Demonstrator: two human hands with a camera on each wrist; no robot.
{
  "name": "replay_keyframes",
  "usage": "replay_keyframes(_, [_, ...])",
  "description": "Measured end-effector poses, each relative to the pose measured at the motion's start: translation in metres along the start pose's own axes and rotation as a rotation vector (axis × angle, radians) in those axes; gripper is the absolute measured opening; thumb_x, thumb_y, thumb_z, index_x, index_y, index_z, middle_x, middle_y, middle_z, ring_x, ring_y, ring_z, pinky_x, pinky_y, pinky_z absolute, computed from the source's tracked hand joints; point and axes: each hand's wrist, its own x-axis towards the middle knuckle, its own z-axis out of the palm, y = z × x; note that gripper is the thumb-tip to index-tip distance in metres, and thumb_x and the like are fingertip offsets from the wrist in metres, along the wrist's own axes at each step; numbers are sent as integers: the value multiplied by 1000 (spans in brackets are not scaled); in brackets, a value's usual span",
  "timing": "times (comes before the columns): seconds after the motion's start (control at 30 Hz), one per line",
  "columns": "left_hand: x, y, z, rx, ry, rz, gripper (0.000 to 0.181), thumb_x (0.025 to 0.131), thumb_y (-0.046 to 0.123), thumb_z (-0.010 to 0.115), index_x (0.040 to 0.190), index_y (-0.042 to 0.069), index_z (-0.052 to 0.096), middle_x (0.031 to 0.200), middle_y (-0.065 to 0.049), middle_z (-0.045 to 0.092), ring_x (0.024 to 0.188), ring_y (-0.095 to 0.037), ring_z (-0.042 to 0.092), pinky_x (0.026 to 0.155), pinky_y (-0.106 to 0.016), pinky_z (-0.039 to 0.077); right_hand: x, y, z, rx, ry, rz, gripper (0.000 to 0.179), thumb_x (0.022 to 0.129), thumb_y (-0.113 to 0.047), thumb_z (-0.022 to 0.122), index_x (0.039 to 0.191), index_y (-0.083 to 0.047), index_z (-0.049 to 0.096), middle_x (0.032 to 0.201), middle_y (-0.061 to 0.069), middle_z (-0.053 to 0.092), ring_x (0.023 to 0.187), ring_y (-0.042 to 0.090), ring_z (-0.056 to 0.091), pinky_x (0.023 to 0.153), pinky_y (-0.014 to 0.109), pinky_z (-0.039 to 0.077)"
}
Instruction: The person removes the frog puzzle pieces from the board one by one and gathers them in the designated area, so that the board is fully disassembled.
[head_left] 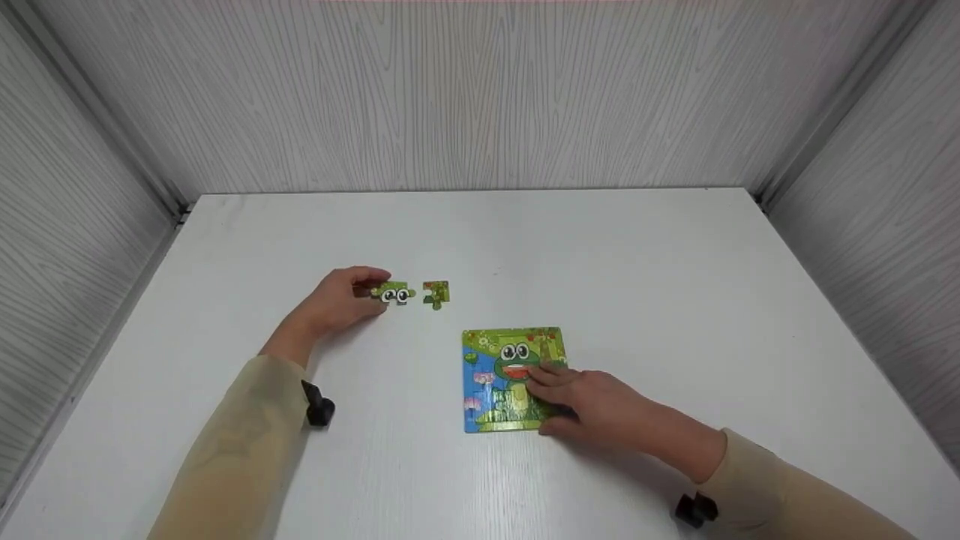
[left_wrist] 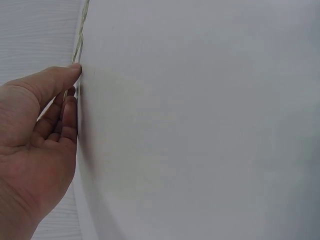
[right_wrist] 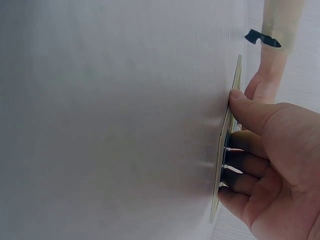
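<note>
My left hand [head_left: 341,300] pinches a green jigsaw piece with two cartoon eyes [head_left: 394,293] between thumb and fingers, low over the white table. Just right of it lies a second green jigsaw piece [head_left: 437,293] with a knob toward me. My right hand [head_left: 600,409] rests on a square frog jigsaw puzzle [head_left: 491,375], its fingers stretched over the frog's right side and its thumb at the near edge. Seen edge-on in the right wrist view, the puzzle board [right_wrist: 237,75] lies flat under those fingers. Part of the picture is hidden beneath the right hand.
The white table [head_left: 675,285] is bounded by a grey wood-grain panel [head_left: 480,97] at the back and similar panels on both sides. Black clips [head_left: 320,409] sit at both sleeve cuffs.
</note>
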Motion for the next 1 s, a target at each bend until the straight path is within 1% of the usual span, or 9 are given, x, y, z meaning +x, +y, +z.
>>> replay_keyframes(0.17, [1,-2,1,-1,-3,1,55,99,12,72,151,8,57,143,-13,61,130,-30,56,114,-49,41,-1,-1,0,-3,4,1,62,103,-36,72,154,-4,54,161,15,46,147,39,46,110,54,47])
replay_keyframes(0.43, [0,-2,0,4,-6,3,55,99,12,72,152,7,56,144,-14,60,131,-31,55,114,-50,40,0,0,0,-38,2,0,62,102,-35,73,153,-5,55,162,10,46,146,36,49,107,51,50])
replay_keyframes(0.57, [1,-2,0,0,-7,-3,56,98,12,72,152,8,56,144,-13,60,131,-31,55,114,-49,41,0,0,1,-31,-2,6,63,102,-35,74,154,-5,55,163,10,46,146,35,48,108,50,49])
replay_keyframes(0.87, [0,-1,0,1,-2,0,56,99,12,73,152,8,56,145,-13,60,131,-31,55,115,-50,40,0,0,1,-1,-13,16,64,103,-39,71,155,-6,53,165,11,42,148,38,45,111,54,46])
replay_keyframes(1.0, [-1,0,0,6,-6,0,57,99,13,72,152,7,55,147,-13,58,133,-31,53,116,-50,38,0,0,0,10,-18,22,64,104,-39,70,155,-6,53,165,10,42,149,37,44,111,55,46])
